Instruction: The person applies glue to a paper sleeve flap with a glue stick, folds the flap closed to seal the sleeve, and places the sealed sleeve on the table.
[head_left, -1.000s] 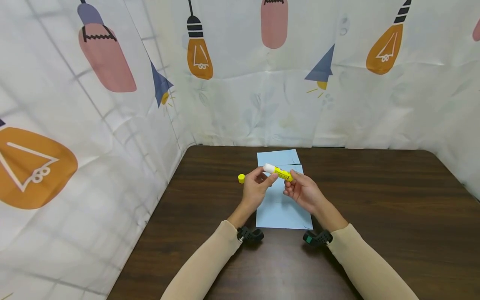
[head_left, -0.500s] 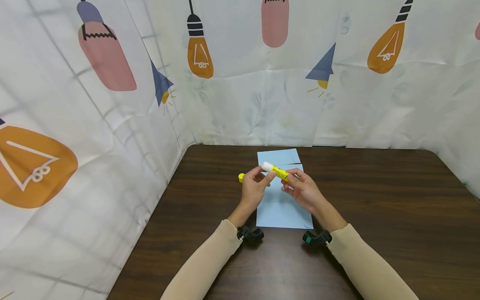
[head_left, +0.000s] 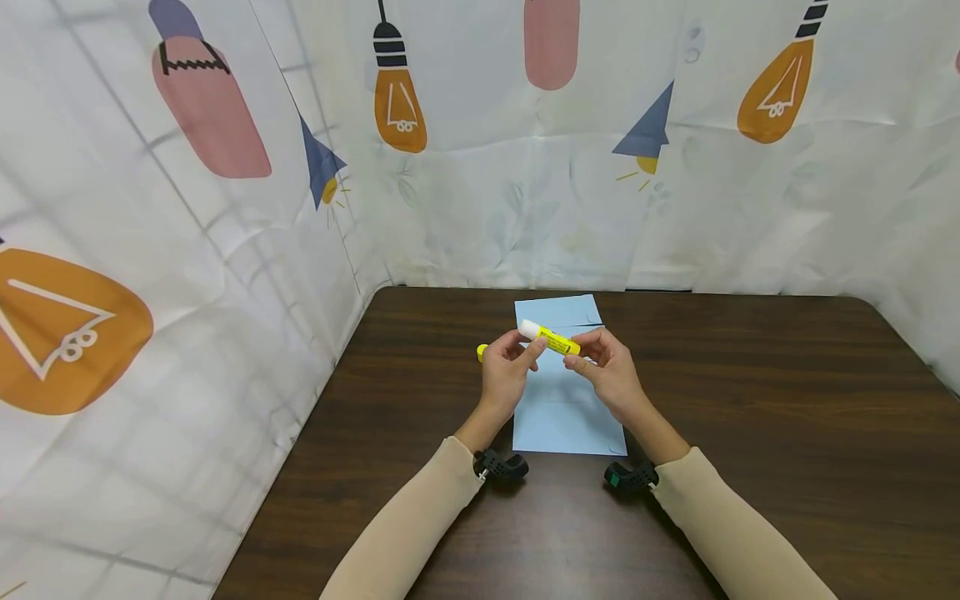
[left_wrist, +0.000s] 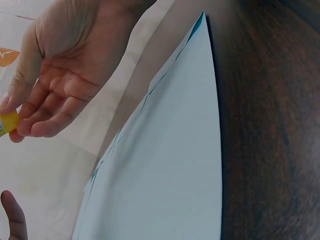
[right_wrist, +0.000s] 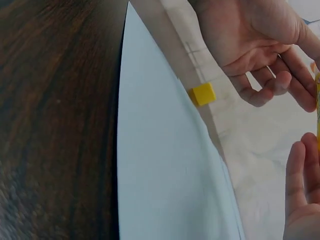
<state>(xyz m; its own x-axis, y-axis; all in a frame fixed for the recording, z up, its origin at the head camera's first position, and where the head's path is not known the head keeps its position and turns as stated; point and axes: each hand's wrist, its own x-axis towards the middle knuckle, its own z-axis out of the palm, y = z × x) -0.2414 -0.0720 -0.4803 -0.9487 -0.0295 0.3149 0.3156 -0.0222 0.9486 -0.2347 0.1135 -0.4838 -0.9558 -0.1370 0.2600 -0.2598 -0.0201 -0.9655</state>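
Note:
A yellow glue stick (head_left: pixel 557 340) with a bare white end is held between both hands, tilted, above light blue folded paper (head_left: pixel 567 425). My left hand (head_left: pixel 504 375) pinches it near the white end. At the lower yellow end, the fingertips and thumb of my right hand (head_left: pixel 611 375) hold it. The glue stick's yellow cap (head_left: pixel 481 352) rests on the table just left of the left hand, partly hidden by it; the right wrist view also shows the yellow cap (right_wrist: pixel 203 94) beyond the paper's edge. Only a bit of the glue stick (left_wrist: pixel 9 121) enters the left wrist view.
The dark brown wooden table (head_left: pixel 750 400) runs back to a white patterned curtain (head_left: pixel 480 217), which also hangs along the left side. A black wrist camera strap sits on each wrist, the left strap (head_left: pixel 501 467) and right strap (head_left: pixel 632 477) close over the table.
The right hand's fingers have shifted on the glue stick's lower end, from curled beneath it to thumb below and fingers above. The glue stick has moved slightly left and up in view.

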